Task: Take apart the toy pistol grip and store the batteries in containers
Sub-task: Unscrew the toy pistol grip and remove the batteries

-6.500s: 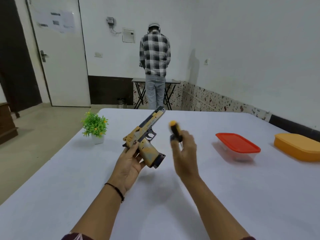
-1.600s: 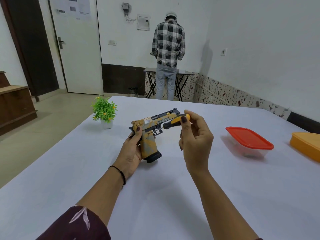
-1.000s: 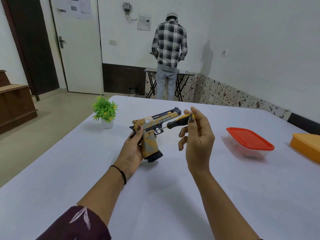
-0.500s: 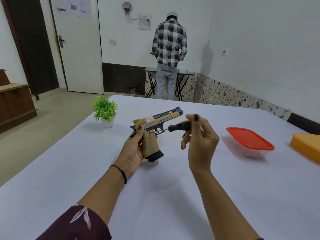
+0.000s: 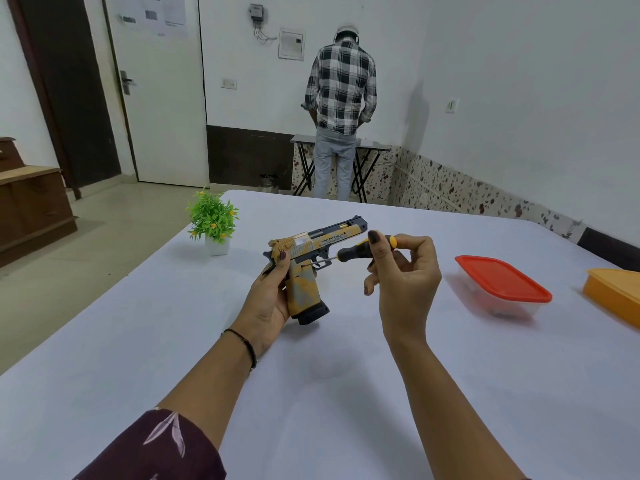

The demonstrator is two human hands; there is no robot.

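A tan and grey toy pistol (image 5: 311, 258) is held above the white table (image 5: 138, 341), barrel pointing right and away. My left hand (image 5: 270, 299) grips the back of its handle, thumb up by the hammer. My right hand (image 5: 401, 275) pinches a small black and yellow screwdriver (image 5: 360, 249) by the handle. The metal tip touches the pistol's side just above the grip, near the trigger. A clear container with a red lid (image 5: 502, 285) sits shut on the table to the right. An orange container (image 5: 616, 292) lies at the right edge, partly out of view.
A small potted green plant (image 5: 213, 220) stands on the table's far left. A person in a checked shirt (image 5: 341, 98) stands with their back to me at a folding table by the far wall. A door and a wooden cabinet (image 5: 31, 202) are on the left.
The screwdriver has swung from upright to level and its tip has reached the pistol's side. My right fingers have shifted along the handle. The pistol has stayed put in my left hand.
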